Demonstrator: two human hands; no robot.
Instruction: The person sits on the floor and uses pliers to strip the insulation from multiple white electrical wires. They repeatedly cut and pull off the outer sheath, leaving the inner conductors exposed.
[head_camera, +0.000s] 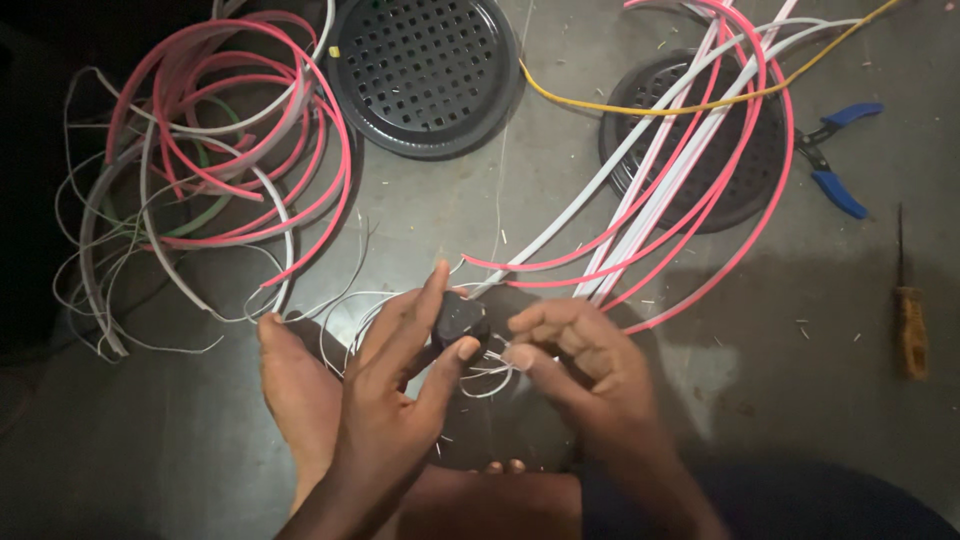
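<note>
My left hand (400, 390) holds a small dark block-shaped part (461, 317) between thumb and fingers, low in the middle of the head view. My right hand (575, 355) pinches thin white wires (490, 372) that come out of the part's underside. Both hands hover over a dark round disc (500, 420) lying on the grey floor. My bare foot (295, 390) rests just left of my left hand. Pink and white strips (660, 200) run from the part up to the right.
A tangled coil of pink, white and green strips (220, 150) lies at the upper left. Two black perforated round covers (425, 70) (700, 150) sit at the top. A yellow wire (640, 105), blue-handled pliers (835, 150) and a yellow-handled screwdriver (908, 320) lie to the right.
</note>
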